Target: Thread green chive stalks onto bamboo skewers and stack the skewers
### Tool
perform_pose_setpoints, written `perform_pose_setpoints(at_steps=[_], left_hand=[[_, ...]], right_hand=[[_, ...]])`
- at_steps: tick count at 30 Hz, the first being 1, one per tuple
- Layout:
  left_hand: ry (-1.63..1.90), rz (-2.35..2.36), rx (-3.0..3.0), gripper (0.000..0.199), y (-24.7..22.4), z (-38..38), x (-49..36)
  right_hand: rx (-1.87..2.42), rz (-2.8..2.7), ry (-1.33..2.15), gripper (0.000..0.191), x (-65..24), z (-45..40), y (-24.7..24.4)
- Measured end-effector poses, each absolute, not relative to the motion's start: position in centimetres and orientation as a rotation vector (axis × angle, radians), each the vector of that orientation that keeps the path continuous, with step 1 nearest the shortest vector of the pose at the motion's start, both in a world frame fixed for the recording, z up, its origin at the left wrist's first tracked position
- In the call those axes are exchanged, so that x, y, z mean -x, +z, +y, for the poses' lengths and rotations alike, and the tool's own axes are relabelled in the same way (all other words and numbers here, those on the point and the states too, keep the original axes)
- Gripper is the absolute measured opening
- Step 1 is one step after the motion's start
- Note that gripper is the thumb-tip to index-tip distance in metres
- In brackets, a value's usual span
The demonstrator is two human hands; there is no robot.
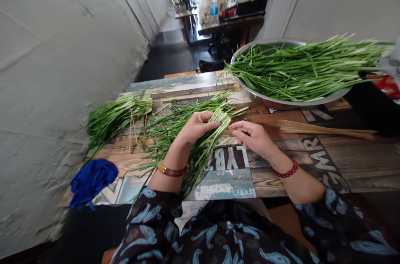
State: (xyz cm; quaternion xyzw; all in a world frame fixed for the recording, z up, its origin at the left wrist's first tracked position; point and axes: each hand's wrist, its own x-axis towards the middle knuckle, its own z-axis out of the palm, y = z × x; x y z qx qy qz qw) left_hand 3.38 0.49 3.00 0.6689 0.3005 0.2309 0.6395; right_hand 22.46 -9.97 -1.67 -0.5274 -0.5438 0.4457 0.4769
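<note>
And here at the plank-patterned table [218, 187], the left hand [200, 126] has its fingers closed round a bunch of green stalks [222, 119], thumb laid across the front, pale ends fanned up towards the right hand [253, 137]! That right hand is just beside those ends, fingers curled, thumb drawn in close to the forefinger; whether anything thin is pinched between them, or whether the tips touch the stalks, I cannot tell from here

The bunch is up in the left hand, over the middle of the table, its leaves trailing down towards the near edge, and more loose greens [168, 126] spread out under and beyond the left forearm. A brown bangle [170, 171] circles the left wrist, red beads [286, 170] the right!

Over to the left lies a finished-looking pile of greens [109, 118], pale ends facing right, with thin sticks [131, 130] poking out towards the near side. Nearer the table's left corner, a crumpled blue cloth [93, 178]. On the right, a loose sheaf of wooden skewers [325, 129] lies flat, and behind it a big metal basin [265, 99] heaped with long stalks [306, 68], some overhanging its rim
</note>
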Motion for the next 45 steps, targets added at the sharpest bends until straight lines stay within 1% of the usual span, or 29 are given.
perform_pose_setpoints(at_steps=[3,6,11,16,21,24,27,29,32,34,38,41,45], left_hand=[[0.63,0.699,-1.456,0.036,3.9,0.8,-2.5],[0.693,0.705,-1.432,0.034,5.5,0.9,-1.3],[0.727,0.559,-1.506,0.032,7.9,0.9,1.3],[0.681,0.535,-1.482,0.032,7.4,0.4,4.0],[0.627,0.51,-1.379,0.035,6.6,-0.5,5.9],[0.643,0.515,-1.45,0.037,7.2,-0.6,7.2],[0.741,0.551,-1.563,0.038,7.7,-0.4,8.3],[0.891,0.629,-1.622,0.047,7.2,-0.3,8.9],[1.116,0.862,-1.578,0.073,5.1,-0.6,9.9],[1.229,0.999,-1.498,0.078,3.6,-1.1,10.8],[1.393,1.091,-1.372,0.071,2.3,-2.7,12.9],[1.467,1.094,-1.337,0.061,2.4,-4.3,13.9],[1.394,1.059,-1.337,0.042,0.9,-7.6,13.6]], right_hand=[[1.333,-1.436,1.096,0.031,-23.2,-10.6,-1.2],[1.36,-1.507,1.023,0.032,-23.4,-11.3,-0.1],[1.315,-1.477,0.838,0.031,-23.2,-11.9,4.4],[1.339,-1.591,0.649,0.031,-22.8,-11.8,10.1],[1.324,-1.544,0.621,0.033,-21.9,-12.2,13.5],[1.234,-1.435,0.588,0.033,-21.7,-12.6,15.5],[1.145,-1.365,0.542,0.034,-21.4,-12.9,18.0],[1.121,-1.364,0.515,0.035,-21.0,-13.1,19.5],[1.091,-1.378,0.457,0.034,-20.2,-13.1,21.2],[1.074,-1.4,0.412,0.033,-19.5,-12.9,21.8],[1.075,-1.463,0.363,0.027,-17.6,-11.8,22.4],[1.053,-1.47,0.424,0.022,-15.6,-10.9,22.4],[1.007,-1.448,0.596,0.014,-11.7,-9.3,21.8]])
